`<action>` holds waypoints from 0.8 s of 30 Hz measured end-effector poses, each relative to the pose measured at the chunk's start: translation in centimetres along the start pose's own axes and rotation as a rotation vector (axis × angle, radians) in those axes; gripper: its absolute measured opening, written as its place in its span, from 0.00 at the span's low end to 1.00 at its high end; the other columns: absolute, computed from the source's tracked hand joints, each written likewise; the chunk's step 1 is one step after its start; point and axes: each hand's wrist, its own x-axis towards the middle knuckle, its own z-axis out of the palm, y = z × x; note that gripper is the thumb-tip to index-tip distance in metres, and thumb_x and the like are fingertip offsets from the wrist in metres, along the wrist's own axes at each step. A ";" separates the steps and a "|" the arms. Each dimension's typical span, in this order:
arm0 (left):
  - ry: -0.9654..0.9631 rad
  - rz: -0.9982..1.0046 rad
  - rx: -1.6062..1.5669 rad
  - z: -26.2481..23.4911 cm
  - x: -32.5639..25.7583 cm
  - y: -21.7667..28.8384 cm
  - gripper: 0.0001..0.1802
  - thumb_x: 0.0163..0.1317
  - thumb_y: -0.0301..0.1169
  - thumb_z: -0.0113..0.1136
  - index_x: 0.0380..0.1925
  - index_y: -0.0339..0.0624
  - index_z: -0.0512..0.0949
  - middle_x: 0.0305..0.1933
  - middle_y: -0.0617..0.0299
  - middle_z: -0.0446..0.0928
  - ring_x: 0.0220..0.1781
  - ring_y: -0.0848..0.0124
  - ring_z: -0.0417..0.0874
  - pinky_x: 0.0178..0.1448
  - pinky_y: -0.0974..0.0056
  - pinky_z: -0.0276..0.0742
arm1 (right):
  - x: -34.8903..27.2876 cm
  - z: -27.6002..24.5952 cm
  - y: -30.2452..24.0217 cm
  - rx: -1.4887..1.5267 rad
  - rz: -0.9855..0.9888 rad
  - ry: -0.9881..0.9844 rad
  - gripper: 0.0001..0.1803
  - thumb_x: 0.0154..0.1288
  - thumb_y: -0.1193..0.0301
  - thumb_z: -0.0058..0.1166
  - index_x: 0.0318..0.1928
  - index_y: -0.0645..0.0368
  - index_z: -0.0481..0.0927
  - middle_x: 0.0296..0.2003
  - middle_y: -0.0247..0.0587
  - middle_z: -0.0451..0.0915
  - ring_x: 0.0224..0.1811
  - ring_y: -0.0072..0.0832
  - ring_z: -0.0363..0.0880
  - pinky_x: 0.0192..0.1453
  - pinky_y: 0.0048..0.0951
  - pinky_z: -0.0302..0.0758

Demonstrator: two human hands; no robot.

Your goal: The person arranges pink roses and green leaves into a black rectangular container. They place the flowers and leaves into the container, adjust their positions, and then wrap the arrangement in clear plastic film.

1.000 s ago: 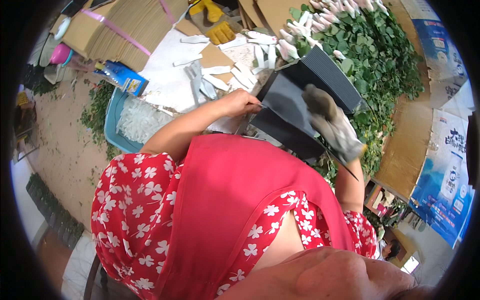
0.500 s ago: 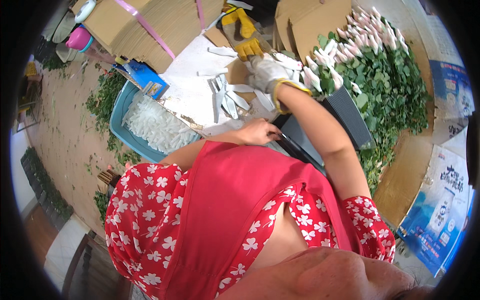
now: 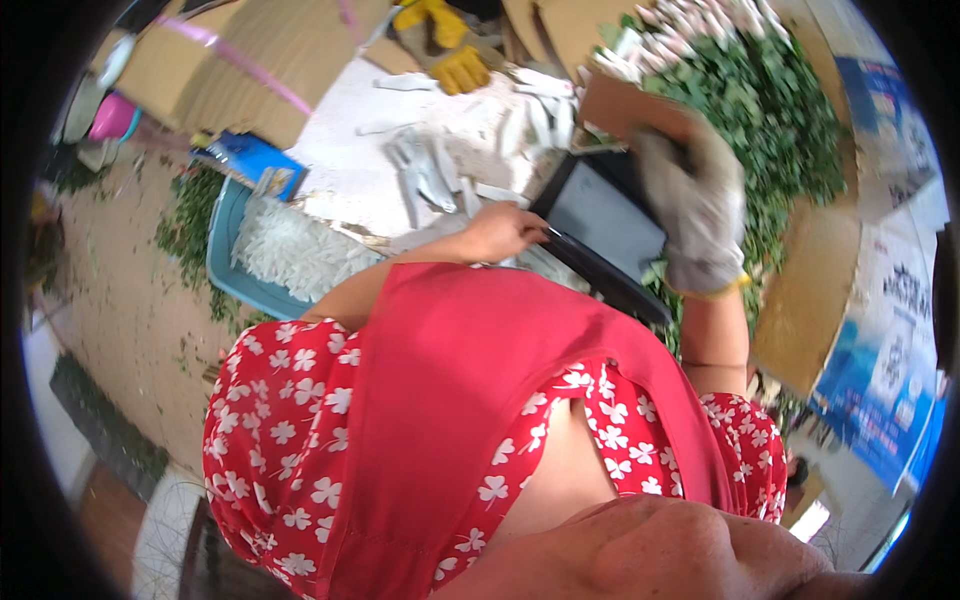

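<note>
My bare left hand (image 3: 500,232) is closed, its fingertips pinching the near left edge of a flat black rectangular case (image 3: 605,225) with a grey panel. My right hand (image 3: 700,205), in a grey glove with a yellow cuff, is raised above the case's right side. It grips a brown piece of cardboard (image 3: 635,106), which juts out to the left; motion blurs the glove. Flat white foam sleeves (image 3: 540,122) lie beyond the case. Farther right are leafy rose stems (image 3: 775,130), their pale pink heads (image 3: 700,35) wrapped in white.
A blue bin (image 3: 222,262) full of white sleeves (image 3: 290,250) stands on the left, beside a blue box (image 3: 262,165). Stacked cardboard (image 3: 220,85) with pink strapping and a yellow-grey work glove (image 3: 448,50) lie at the back. Leaves litter the floor (image 3: 110,290).
My right hand has moved right and toward me from the tabletop, lifting the cardboard over the case. My left hand stays at the case's edge. The whole view has shifted slightly.
</note>
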 end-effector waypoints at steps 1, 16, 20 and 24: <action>-0.006 -0.053 -0.013 -0.3 0.0 0.4 0.14 0.56 0.29 0.62 0.42 0.47 0.86 0.30 0.55 0.83 0.33 0.56 0.81 0.48 0.56 0.76 | -1.7 -2.1 0.8 0.223 0.141 0.021 0.12 0.67 0.77 0.56 0.50 0.62 0.81 0.41 0.39 0.85 0.38 0.21 0.83 0.40 0.25 0.78; -0.305 -0.034 -0.016 -3.1 0.2 2.1 0.26 0.51 0.18 0.61 0.52 0.51 0.82 0.43 0.56 0.84 0.38 0.60 0.84 0.47 0.60 0.80 | -8.4 -2.0 14.7 0.513 1.141 -0.406 0.15 0.72 0.60 0.52 0.44 0.60 0.77 0.28 0.36 0.81 0.22 0.21 0.79 0.22 0.23 0.73; -0.424 0.060 0.164 -4.7 1.8 3.0 0.28 0.50 0.16 0.58 0.52 0.53 0.82 0.44 0.55 0.80 0.47 0.59 0.80 0.51 0.60 0.77 | -8.4 -1.5 17.3 -0.050 0.942 -0.714 0.17 0.70 0.59 0.49 0.39 0.61 0.79 0.24 0.39 0.81 0.26 0.27 0.82 0.29 0.29 0.77; -0.366 0.284 0.158 -5.2 7.7 5.3 0.28 0.49 0.20 0.65 0.54 0.48 0.80 0.55 0.54 0.74 0.54 0.57 0.77 0.57 0.58 0.76 | -8.0 -1.7 16.6 0.025 1.034 -0.644 0.23 0.67 0.55 0.46 0.35 0.65 0.83 0.24 0.54 0.83 0.29 0.41 0.84 0.37 0.40 0.77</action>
